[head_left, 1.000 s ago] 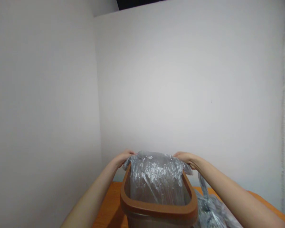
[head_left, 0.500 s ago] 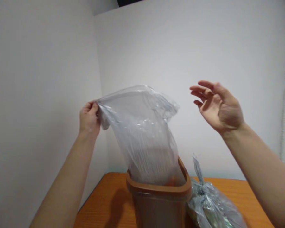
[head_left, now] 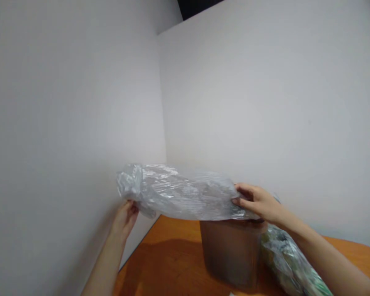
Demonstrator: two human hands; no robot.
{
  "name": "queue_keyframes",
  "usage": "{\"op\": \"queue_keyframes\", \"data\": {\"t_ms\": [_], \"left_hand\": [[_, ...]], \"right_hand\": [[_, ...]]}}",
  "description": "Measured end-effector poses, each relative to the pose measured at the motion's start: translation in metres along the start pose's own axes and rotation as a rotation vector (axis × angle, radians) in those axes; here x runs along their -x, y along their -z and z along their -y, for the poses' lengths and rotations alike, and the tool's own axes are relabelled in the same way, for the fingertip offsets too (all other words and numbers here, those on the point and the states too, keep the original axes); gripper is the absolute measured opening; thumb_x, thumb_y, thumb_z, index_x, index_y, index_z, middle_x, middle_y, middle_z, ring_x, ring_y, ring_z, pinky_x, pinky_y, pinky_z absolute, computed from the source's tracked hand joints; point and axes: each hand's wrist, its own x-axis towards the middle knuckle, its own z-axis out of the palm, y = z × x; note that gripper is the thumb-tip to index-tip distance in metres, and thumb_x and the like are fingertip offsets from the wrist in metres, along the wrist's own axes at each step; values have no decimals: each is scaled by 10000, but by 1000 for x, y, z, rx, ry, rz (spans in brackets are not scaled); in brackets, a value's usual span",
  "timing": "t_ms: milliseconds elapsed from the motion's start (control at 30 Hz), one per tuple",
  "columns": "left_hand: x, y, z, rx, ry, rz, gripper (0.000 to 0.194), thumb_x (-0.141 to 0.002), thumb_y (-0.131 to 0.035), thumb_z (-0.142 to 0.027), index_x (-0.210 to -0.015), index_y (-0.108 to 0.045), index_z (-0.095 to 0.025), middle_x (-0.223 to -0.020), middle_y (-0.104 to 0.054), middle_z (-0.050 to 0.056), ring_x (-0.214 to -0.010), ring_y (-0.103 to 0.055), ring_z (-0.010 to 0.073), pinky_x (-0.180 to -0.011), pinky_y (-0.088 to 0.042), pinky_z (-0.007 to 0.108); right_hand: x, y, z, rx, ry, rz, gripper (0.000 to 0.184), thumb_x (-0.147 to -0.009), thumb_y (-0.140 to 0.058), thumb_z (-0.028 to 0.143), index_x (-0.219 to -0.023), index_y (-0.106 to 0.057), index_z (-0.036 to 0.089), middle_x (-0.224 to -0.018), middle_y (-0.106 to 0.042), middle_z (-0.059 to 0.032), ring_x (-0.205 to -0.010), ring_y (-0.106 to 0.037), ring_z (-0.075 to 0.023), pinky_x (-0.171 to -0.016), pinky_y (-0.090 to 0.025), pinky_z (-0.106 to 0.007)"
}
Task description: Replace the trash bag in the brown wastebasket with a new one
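A clear grey plastic bin liner is stretched sideways above a brown plastic waste bin that stands on an orange wooden table. My left hand grips the liner's left end from below, out past the bin's left side. My right hand pinches the liner's right end over the bin's rim. The bin's opening is hidden behind the liner.
A tied, filled grey rubbish bag lies on the table right of the bin, under my right forearm. White walls meet in a corner close behind and to the left.
The liner, held up high by my left hand alone, has come down flat over the bin. My right hand, open in the air before, now grips its right end. The view shifted left.
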Motion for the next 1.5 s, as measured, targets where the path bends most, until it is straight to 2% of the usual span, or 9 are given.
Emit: {"op": "queue_keyframes", "data": {"t_ms": [167, 200, 267, 433, 600, 1000, 1167, 1300, 1500], "left_hand": [[33, 59, -35, -164, -159, -236, 271, -646, -686, -113, -864, -549, -196, -998, -656, 59, -1047, -626, 239, -1042, -432, 452], [47, 65, -37, -186, -295, -285, 347, -612, -726, -111, -866, -517, -219, -1049, -641, 36, -1087, -605, 218, -1062, -417, 411], [82, 63, -39, -386, -999, -297, 464, -578, -819, -164, -908, -500, -229, -1095, -629, 46, -1013, -624, 219, -950, -495, 390], [148, 14, -46, -891, -1525, 428, 356, -863, -669, -281, -1152, -486, -186, -1342, -539, 159, -1327, -491, 273, -1137, -369, 452], [149, -10, -37, -1121, -1521, 732, 474, -944, -540, -369, -1316, -429, -96, -1410, -526, 211, -1442, -356, 301, -1216, -172, 496], [145, -3, 6, -1011, -1150, 744, 138, -878, -530, -115, -964, -553, -221, -873, -669, -13, -867, -633, 178, -951, -348, 363], [147, -3, 15, -968, -1156, 737, 123, -932, -526, -271, -1030, -494, -205, -928, -672, 43, -882, -641, 203, -872, -444, 379], [149, -15, 6, -1098, -1189, 795, 718, -847, -586, -614, -1339, -398, -126, -1205, -666, 172, -1136, -628, 317, -983, -452, 512], [164, -36, 19, -1024, -1050, 899, 659, -851, -573, -337, -1439, -346, -144, -1238, -693, 134, -1131, -664, 260, -1032, -482, 410]], "right_hand": [[5, -34, 83, 21, -1, -378, 296, -853, -665, 445, -1046, -597, 231, -999, -677, -46, -957, -644, -220, -783, -530, -281], [9, -46, 96, 41, 7, -395, 265, -865, -653, 424, -1039, -587, 236, -980, -668, -41, -943, -643, -213, -770, -530, -275], [17, -71, 118, 83, 31, -342, 148, -908, -598, 350, -1003, -572, 239, -932, -645, -25, -892, -635, -193, -745, -517, -266], [25, -118, 147, 122, 134, -31, 61, -911, -586, 190, -963, -577, 221, -906, -601, -9, -824, -578, -153, -716, -452, -258], [25, -133, 144, -49, 165, 116, 140, -887, -651, 187, -1024, -634, 211, -991, -634, -34, -920, -605, -159, -802, -468, -264], [27, -134, 114, 191, -294, 175, 144, -895, -616, 316, -981, -638, 202, -823, -677, 7, -761, -591, -159, -681, -384, -268], [20, -141, 109, 163, -254, 182, 68, -874, -607, 198, -884, -675, 195, -852, -683, -5, -821, -606, -162, -745, -410, -263], [22, -139, 118, 200, -124, 148, 105, -872, -580, 115, -862, -646, 197, -994, -640, -18, -946, -596, -150, -844, -439, -246], [35, -135, 136, 277, 146, 139, 164, -894, -557, 129, -883, -688, 226, -993, -679, -43, -944, -633, -183, -877, -502, -270]]}}
